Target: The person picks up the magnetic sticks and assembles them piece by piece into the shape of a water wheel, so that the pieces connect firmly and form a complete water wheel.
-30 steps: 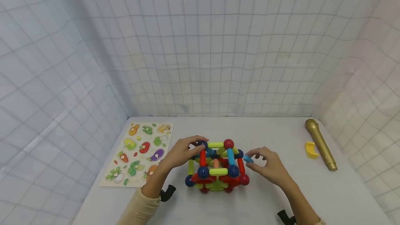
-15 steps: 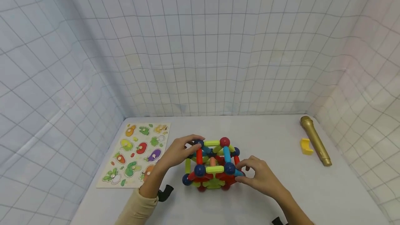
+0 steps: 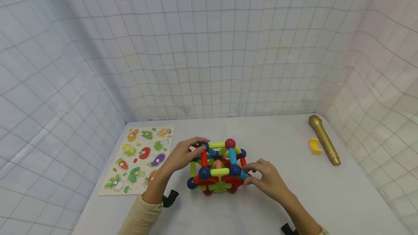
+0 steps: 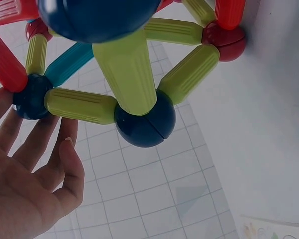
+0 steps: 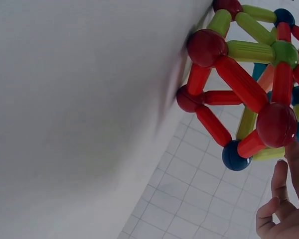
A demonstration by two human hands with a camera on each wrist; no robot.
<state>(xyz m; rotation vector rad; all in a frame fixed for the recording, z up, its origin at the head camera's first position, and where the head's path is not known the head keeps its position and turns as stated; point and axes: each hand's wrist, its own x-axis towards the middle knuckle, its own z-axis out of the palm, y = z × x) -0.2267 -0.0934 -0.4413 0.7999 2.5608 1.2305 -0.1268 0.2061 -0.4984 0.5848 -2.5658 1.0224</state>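
A magnetic stick-and-ball structure (image 3: 219, 172) of red, lime and blue rods with red and dark blue balls stands on the table. My left hand (image 3: 183, 156) holds the dark blue ball (image 3: 203, 145) at its upper left corner; in the left wrist view the fingers lie around that ball (image 4: 32, 97). At the right, my right hand (image 3: 268, 181) pinches a light blue rod (image 3: 244, 175) between thumb and forefinger. This rod slants from the upper front dark blue ball (image 3: 235, 170) toward the lower right. In the right wrist view, the structure (image 5: 241, 82) partly covers the fingers.
A vegetable puzzle board (image 3: 137, 159) lies on the left of the white table (image 3: 261, 133). Far right lie a gold toy microphone (image 3: 324, 139) and a small yellow piece (image 3: 315, 146). Grid-patterned curtains (image 3: 209, 53) enclose the back and sides.
My right hand has brought the light blue rod left and down to the structure's front right ball. My left hand keeps its hold on the corner ball. The head view has shifted slightly.
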